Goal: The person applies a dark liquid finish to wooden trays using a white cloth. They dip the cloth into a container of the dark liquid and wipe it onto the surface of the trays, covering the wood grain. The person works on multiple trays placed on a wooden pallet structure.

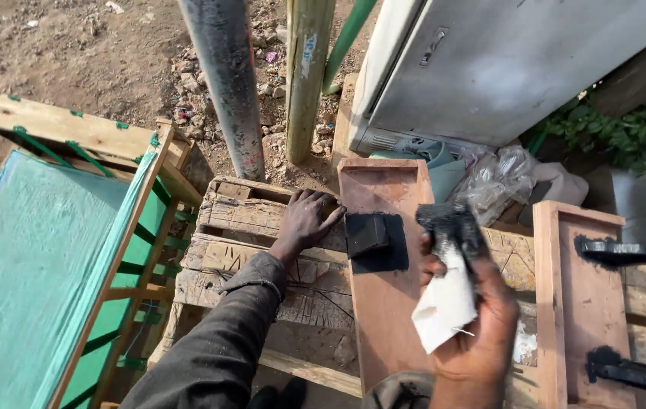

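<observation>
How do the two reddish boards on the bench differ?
The middle board lies flat under the left hand and carries one black block on a black-painted patch. The right board has a raised side edge and two black metal fittings. Both are reddish-brown wood resting on the pallet.

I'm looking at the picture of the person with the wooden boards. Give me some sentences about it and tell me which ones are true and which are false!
1. The left hand rests flat on the rough wooden pallet. True.
2. The right hand holds a white cloth. True.
3. The black block lies on the dirt ground. False: it sits on the reddish board.
4. The bench on the left is red. False: it is green.
5. A grey metal cabinet stands behind the boards. True.
</observation>
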